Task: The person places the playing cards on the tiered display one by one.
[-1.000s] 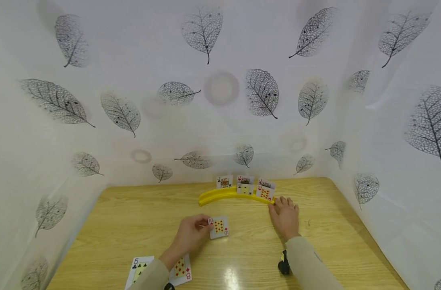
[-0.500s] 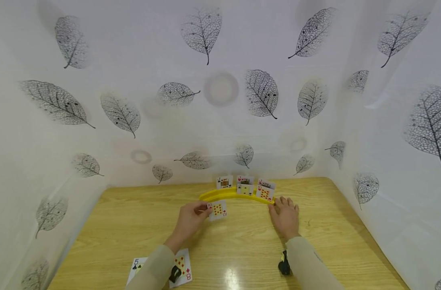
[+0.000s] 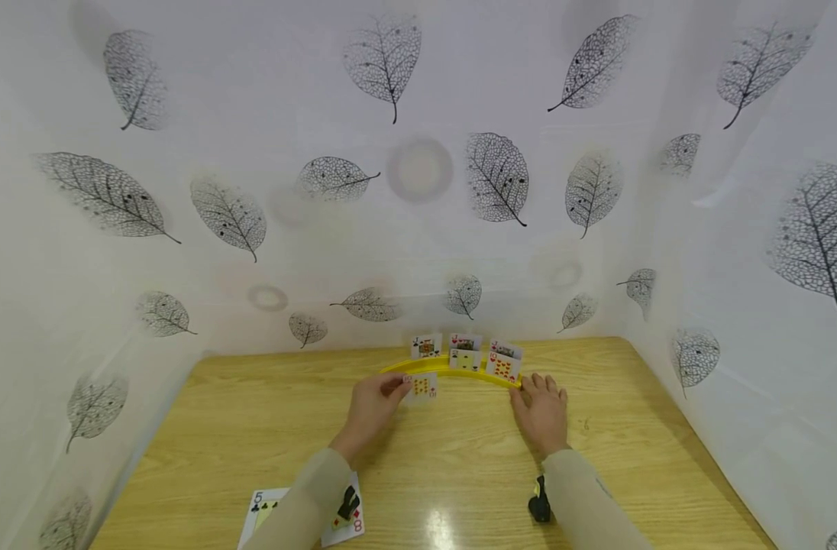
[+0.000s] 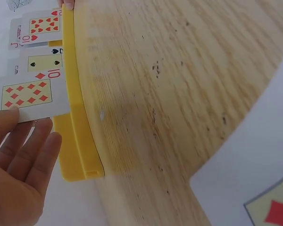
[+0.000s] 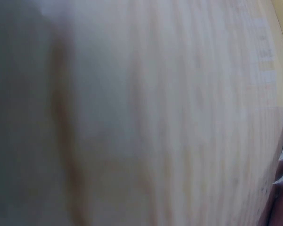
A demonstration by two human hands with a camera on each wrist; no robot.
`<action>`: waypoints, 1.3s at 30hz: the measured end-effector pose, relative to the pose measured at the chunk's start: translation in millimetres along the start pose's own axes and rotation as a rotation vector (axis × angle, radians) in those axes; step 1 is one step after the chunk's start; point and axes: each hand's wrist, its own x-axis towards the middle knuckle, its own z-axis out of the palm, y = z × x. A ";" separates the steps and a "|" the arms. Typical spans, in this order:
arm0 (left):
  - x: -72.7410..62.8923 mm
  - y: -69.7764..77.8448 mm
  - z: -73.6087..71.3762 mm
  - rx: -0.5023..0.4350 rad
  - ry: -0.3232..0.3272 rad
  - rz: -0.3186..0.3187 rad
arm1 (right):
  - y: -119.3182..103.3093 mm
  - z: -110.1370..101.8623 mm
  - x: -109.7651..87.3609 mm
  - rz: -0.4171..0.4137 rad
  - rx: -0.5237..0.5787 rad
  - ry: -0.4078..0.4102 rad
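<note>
My left hand [image 3: 373,405] pinches a ten of diamonds [image 3: 422,387] between thumb and fingers, in front of the left half of a curved yellow card holder [image 3: 432,367]. In the left wrist view the ten of diamonds [image 4: 33,96] overlaps the holder and hides part of a spade card [image 4: 45,61]. My right hand [image 3: 544,409] lies low on the table and grips the holder's right end, thumb in front. Several cards stand in the holder: a black-suited jack [image 3: 427,346], a red jack [image 3: 466,340] behind the spade card, and another jack behind a ten of hearts [image 3: 504,366].
A five of clubs [image 3: 260,508] and an eight of diamonds [image 3: 353,527] lie on the wooden table [image 3: 460,473] at the front left, partly under the left sleeve. A white leaf-print curtain [image 3: 418,229] surrounds the back and sides. Small black devices sit at both wrists.
My left hand has carried the ten of diamonds forward, away from me, up to the yellow card holder. My right hand has stayed at the holder's end.
</note>
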 end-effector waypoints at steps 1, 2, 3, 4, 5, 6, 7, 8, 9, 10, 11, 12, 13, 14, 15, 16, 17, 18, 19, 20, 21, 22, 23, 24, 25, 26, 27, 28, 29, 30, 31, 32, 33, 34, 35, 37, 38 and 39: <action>1.2 0.0 1.0 0.000 0.007 0.003 | 0.0 0.3 -0.1 -0.005 -0.003 0.006; 2.2 0.0 2.0 -0.001 0.012 0.003 | 0.2 0.7 0.0 -0.009 -0.006 0.012; 3.2 0.2 3.0 0.000 0.018 0.005 | 0.2 0.9 0.0 -0.011 -0.005 0.017; 4.3 0.4 4.2 0.003 0.025 0.009 | 0.1 1.0 -0.1 -0.013 -0.001 0.021; 5.5 0.7 5.3 0.004 0.032 0.012 | 0.2 1.3 -0.2 -0.014 0.002 0.026; 6.5 1.0 6.1 0.002 0.036 0.008 | 0.1 1.3 -0.3 -0.014 0.004 0.026; 7.8 1.5 6.8 0.000 0.042 0.007 | 0.1 1.2 -0.4 -0.013 0.008 0.027; 8.8 1.7 7.6 0.004 0.046 0.010 | 0.1 1.3 -0.4 -0.012 0.009 0.027; 9.8 1.7 8.5 0.007 0.051 0.012 | -0.2 0.9 -0.7 -0.011 0.011 0.024; 10.8 1.6 9.4 0.014 0.056 0.014 | -0.5 0.6 -0.9 -0.010 0.011 0.022; 11.8 1.7 10.1 0.018 0.057 0.014 | -0.5 0.6 -0.9 -0.010 0.011 0.019; 12.7 1.6 10.9 0.024 0.059 0.011 | -0.9 0.2 -0.9 -0.008 0.009 0.015; 13.7 1.3 11.9 0.029 0.060 0.009 | -1.1 -0.1 -1.0 -0.007 0.008 0.013; 14.6 1.3 12.8 0.030 0.058 0.000 | -1.2 -0.3 -1.0 -0.007 0.006 0.011; 15.7 0.5 14.0 0.029 0.057 -0.008 | -1.7 -1.0 -1.2 -0.006 0.005 0.008; 16.6 0.1 15.1 0.030 0.057 -0.014 | -1.9 -1.4 -1.0 -0.005 0.002 0.006; 17.5 0.2 16.0 0.026 0.058 -0.021 | -1.9 -1.6 -1.1 -0.004 0.001 0.006; 18.3 0.1 16.9 0.023 0.059 -0.030 | -2.2 -2.1 -1.1 -0.004 -0.002 0.004; 19.1 0.1 17.7 0.018 0.061 -0.036 | -2.1 -2.2 -1.2 -0.002 -0.003 0.001; 19.7 0.1 18.5 0.014 0.063 -0.044 | -2.2 -2.4 -1.1 -0.002 -0.006 -0.001; 20.4 -0.1 19.4 0.012 0.067 -0.049 | -2.5 -2.6 -1.1 -0.001 -0.008 -0.007; 20.9 0.6 19.9 0.007 0.070 -0.059 | -2.3 -2.4 -1.0 0.001 -0.010 -0.009; 21.5 1.2 20.2 0.000 0.073 -0.068 | -2.1 -2.2 -1.0 0.002 -0.010 -0.010; 22.3 1.4 20.8 -0.002 0.076 -0.076 | -2.3 -2.2 -1.0 0.003 -0.009 -0.012; 23.0 1.4 21.4 -0.003 0.078 -0.084 | -2.1 -1.9 -1.1 0.003 -0.009 -0.011; 23.7 1.5 22.1 -0.004 0.080 -0.091 | -1.8 -1.5 -0.9 0.003 -0.006 -0.008; 24.4 1.6 22.6 -0.005 0.082 -0.097 | -1.5 -1.1 -0.9 0.001 -0.006 -0.004; 25.0 1.6 23.1 -0.005 0.084 -0.103 | -1.3 -0.7 -0.8 -0.001 -0.002 0.001; 25.6 1.3 23.5 -0.001 0.088 -0.101 | -1.0 -0.3 -0.7 -0.004 -0.001 0.005; 26.2 0.9 24.0 0.005 0.093 -0.097 | -1.0 -0.1 -0.6 -0.006 0.001 0.009; 26.8 0.4 24.4 0.009 0.096 -0.091 | -0.8 0.2 -0.4 -0.010 -0.001 0.013; 27.2 0.2 24.6 0.013 0.100 -0.088 | -0.8 0.4 -0.2 -0.012 0.001 0.015; 27.5 0.0 24.8 0.015 0.105 -0.085 | -0.8 0.4 -0.3 -0.016 -0.002 0.018; 27.8 0.0 24.9 0.016 0.109 -0.083 | -0.6 0.7 -0.2 -0.016 0.002 0.018; 28.1 -0.1 25.1 0.016 0.115 -0.079 | -0.5 0.7 -0.3 -0.019 0.003 0.020; 29.1 -0.1 25.4 0.004 0.122 -0.077 | -0.1 1.0 -0.2 -0.021 0.004 0.022; 29.5 0.3 25.4 -0.005 0.123 -0.080 | 0.3 1.1 -0.3 -0.019 0.009 0.022; 30.1 0.3 25.6 -0.015 0.125 -0.081 | 0.7 1.2 -0.5 -0.018 0.010 0.020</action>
